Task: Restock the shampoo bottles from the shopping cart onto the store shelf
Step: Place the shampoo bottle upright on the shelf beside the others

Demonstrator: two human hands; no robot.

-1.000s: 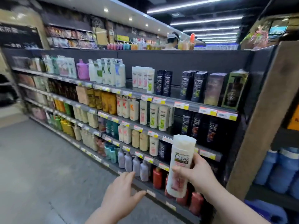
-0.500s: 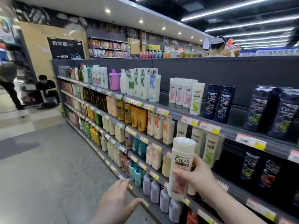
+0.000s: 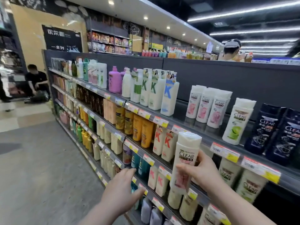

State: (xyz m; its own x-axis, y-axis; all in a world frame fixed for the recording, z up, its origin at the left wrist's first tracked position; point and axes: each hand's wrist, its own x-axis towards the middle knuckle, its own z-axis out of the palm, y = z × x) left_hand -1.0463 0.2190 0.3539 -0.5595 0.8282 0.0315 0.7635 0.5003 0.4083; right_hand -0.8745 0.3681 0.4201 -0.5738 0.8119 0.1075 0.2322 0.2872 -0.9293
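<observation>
grip: right hand (image 3: 203,174) on shampoo bottle (image 3: 186,151), upright | left hand (image 3: 121,190) seemingly spread

Your right hand (image 3: 204,174) covers part of the shampoo bottle (image 3: 186,148); price tags (image 3: 224,151) blur beyond reading; the black bottles (image 3: 290,135) run off the right edge.

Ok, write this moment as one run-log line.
right hand: grips pink-label CLEAR bottle, off shelf | left hand: fingers straight, holds nothing | top shelf: matching pink bottles standing
</observation>
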